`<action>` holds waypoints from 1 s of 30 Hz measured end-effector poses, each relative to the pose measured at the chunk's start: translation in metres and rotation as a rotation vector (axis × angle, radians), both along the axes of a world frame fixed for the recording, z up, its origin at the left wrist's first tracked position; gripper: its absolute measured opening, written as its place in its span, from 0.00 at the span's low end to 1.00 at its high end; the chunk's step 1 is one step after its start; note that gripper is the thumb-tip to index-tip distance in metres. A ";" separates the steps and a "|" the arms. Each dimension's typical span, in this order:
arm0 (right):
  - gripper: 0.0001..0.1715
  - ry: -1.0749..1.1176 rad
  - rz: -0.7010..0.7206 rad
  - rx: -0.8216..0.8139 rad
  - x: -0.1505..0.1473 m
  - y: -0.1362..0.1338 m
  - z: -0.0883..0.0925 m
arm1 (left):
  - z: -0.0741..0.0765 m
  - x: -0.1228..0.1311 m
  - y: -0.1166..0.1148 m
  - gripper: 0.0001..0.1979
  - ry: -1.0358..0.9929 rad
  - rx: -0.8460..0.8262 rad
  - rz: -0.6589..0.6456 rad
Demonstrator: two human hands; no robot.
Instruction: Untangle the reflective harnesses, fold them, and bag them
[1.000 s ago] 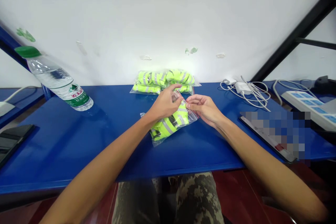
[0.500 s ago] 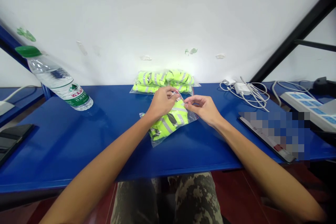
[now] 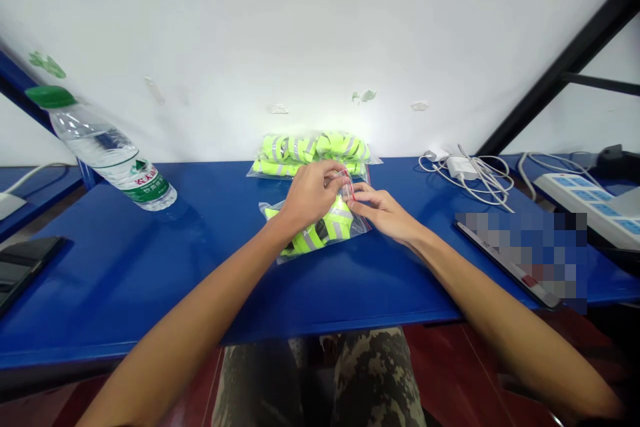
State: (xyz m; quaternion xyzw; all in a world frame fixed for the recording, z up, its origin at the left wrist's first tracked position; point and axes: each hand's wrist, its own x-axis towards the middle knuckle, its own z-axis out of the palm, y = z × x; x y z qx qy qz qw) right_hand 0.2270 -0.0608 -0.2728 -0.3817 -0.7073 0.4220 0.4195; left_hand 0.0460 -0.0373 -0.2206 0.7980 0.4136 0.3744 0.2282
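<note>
A clear zip-lock bag (image 3: 313, 238) holding a folded yellow-green reflective vest (image 3: 336, 220) lies slanted on the blue table. Its red-lined zip edge points to the upper right. My left hand (image 3: 316, 192) reaches over the bag, its fingers closed on the plastic near the zip. On the other side, my right hand (image 3: 383, 212) pinches the same zip edge between thumb and fingers. Behind them, against the wall, lie more clear bags of yellow-green reflective vests (image 3: 310, 150), stacked and partly hidden by my left hand.
A water bottle (image 3: 117, 153) with a green cap stands at the left, near a dark phone-like slab (image 3: 27, 267). To the right are a white charger with coiled cable (image 3: 463, 168), a flat dark-edged item (image 3: 510, 263) partly pixelated, and a power strip (image 3: 595, 207).
The bag has turned slightly and shifted up and left. Its red zip edge now stands up between my hands, and my right hand has moved a little left along it.
</note>
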 end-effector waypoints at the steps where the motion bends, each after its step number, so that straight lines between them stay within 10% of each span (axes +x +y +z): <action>1: 0.16 -0.015 0.024 0.002 0.000 0.000 0.000 | 0.000 0.000 0.000 0.08 0.009 0.007 -0.007; 13: 0.16 0.179 -0.308 -0.106 -0.002 0.005 -0.003 | -0.008 -0.002 0.006 0.13 -0.083 -0.111 -0.008; 30: 0.26 0.242 -0.228 -0.126 -0.003 0.005 -0.003 | -0.006 0.001 0.001 0.18 0.010 -0.131 -0.077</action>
